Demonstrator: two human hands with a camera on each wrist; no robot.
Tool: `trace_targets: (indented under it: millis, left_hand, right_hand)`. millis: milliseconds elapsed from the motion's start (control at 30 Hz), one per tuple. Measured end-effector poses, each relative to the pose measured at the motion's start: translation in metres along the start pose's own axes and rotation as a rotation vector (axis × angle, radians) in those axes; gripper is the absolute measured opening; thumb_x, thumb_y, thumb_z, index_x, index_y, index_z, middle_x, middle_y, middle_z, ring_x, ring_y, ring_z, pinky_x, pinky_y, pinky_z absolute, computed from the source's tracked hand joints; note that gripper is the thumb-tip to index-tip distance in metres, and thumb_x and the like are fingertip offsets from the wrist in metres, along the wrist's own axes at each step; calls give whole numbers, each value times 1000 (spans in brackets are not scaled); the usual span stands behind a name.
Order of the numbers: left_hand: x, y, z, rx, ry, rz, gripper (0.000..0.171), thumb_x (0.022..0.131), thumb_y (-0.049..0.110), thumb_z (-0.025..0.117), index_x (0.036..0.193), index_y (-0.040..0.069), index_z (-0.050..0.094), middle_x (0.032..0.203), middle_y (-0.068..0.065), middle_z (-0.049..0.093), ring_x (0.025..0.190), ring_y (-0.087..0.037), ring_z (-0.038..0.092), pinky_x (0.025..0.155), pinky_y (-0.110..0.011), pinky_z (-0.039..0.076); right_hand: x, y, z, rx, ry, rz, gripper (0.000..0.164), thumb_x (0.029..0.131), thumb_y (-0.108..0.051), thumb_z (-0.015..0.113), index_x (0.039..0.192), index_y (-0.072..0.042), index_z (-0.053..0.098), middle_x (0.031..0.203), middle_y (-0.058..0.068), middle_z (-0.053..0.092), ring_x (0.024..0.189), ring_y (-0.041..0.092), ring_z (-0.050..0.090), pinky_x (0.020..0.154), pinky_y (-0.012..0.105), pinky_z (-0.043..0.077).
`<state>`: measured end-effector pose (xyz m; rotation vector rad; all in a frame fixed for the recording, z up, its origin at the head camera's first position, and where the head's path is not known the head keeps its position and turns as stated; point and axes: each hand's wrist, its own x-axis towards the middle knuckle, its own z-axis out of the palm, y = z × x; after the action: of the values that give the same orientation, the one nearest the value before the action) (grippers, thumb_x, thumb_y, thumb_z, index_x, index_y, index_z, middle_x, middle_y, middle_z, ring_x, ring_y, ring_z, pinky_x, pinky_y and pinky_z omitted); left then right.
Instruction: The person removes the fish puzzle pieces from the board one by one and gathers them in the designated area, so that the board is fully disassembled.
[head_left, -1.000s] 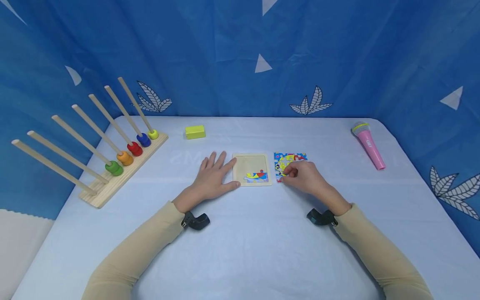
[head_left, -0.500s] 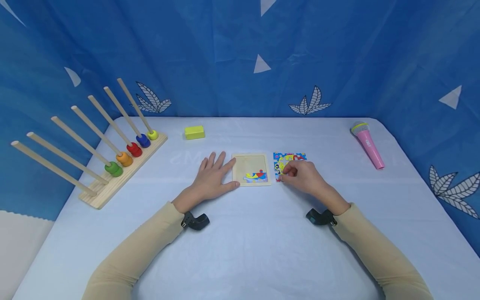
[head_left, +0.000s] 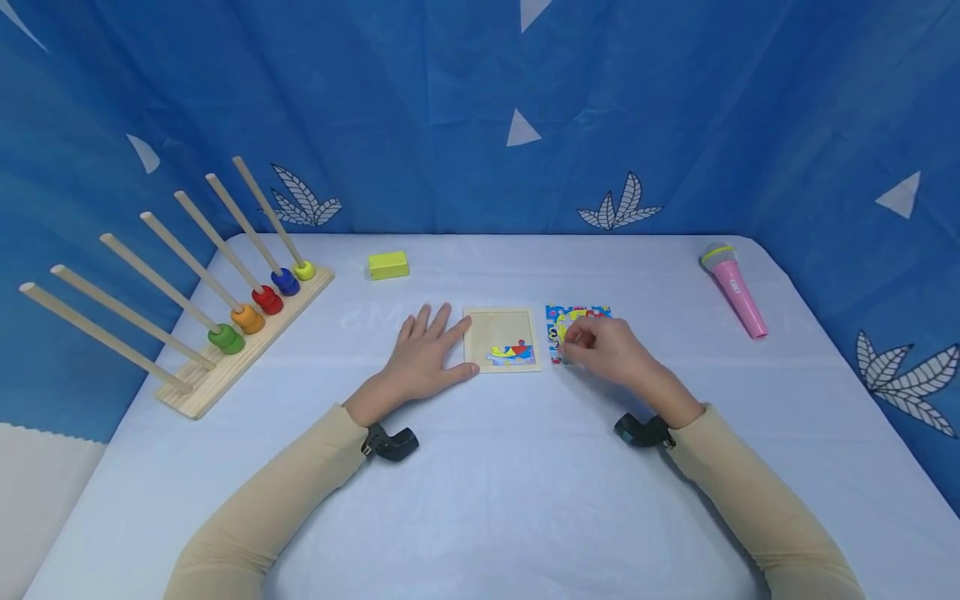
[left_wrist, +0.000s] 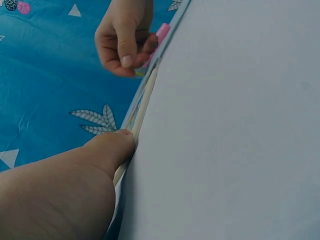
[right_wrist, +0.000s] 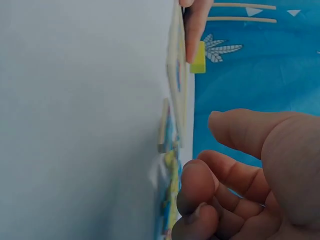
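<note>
A square wooden puzzle tray (head_left: 495,327) lies mid-table, with a few colourful jigsaw pieces (head_left: 513,354) in its lower right part. My left hand (head_left: 423,358) rests spread on the table, its thumb and index finger touching the tray's left side. To the right of the tray, a set of loose puzzle pieces (head_left: 556,314) lies together, partly covered by my right hand (head_left: 613,354). In the right wrist view, that hand's thumb and loosely curled fingers (right_wrist: 197,185) stand apart, with nothing seen between them. A wood-edged piece (right_wrist: 164,127) shows beside the tray there.
At the left stands a wooden peg rack (head_left: 247,342) with coloured beads at the base of several rods. A yellow-green block (head_left: 388,265) lies at the back, and a pink toy microphone (head_left: 738,296) lies at the right. A blue curtain (head_left: 450,125) borders the table.
The right hand's fingertips shift slightly over the loose pieces, and a yellow patch beneath them is less visible. The left hand and the tray stay in place.
</note>
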<state>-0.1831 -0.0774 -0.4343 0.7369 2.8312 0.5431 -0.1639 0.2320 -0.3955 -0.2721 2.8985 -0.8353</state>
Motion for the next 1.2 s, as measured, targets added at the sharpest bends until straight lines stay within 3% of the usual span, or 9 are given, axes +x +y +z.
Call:
trace_targets:
  millis: [133,267,500,633,967,1200]
  left_hand:
    - [0,-1,1,-3,-3,-3,84,94,62,56,162,19,30,172,-18,12,159,-47,1,125,-66,5]
    - [1,-2,2,-5,-9,0,84,94,62,56,162,20,29,172,-18,12,159,-46,0,125,-66,4]
    - [2,-1,1,-8,-9,3,83,95,62,55,162,19,30,172,-19,13,158,-47,1,125,-67,5]
    - [1,0,0,-7,-13,1,83,95,62,55,162,20,30,172,-19,13,158,-47,1,125,-67,5]
    - [0,0,-1,3,-7,0,83,95,61,56,162,19,30,172,-19,13,158,-48,1,125,-67,5]
    - [1,1,-1,11,-14,-8,83,95,60,56,162,19,30,172,-19,12,158,-48,2,125,-67,6]
  right_hand:
    - [6,-11,-4,12,-10,-16,20,92,-23,73,103,-6,71,82,7,65,71,19,53,57,27,44]
    - [18,-30,-4,15,-75,-59,26,95,-23,70,114,-6,71,90,9,67,68,19,55,57,28,46]
    - [38,-61,5,-35,-188,-158,32,98,-16,64,129,-5,68,109,12,71,84,21,60,70,28,54]
    - [42,-65,16,-42,-228,-182,33,97,-17,67,128,-6,68,109,11,72,85,20,62,73,28,55]
    - [41,-64,32,-88,-236,-230,46,84,-23,83,125,-7,71,94,5,67,83,19,56,73,28,51]
    - [41,-64,35,-125,-248,-233,42,84,-21,84,123,-9,72,91,4,65,85,19,55,73,27,49]
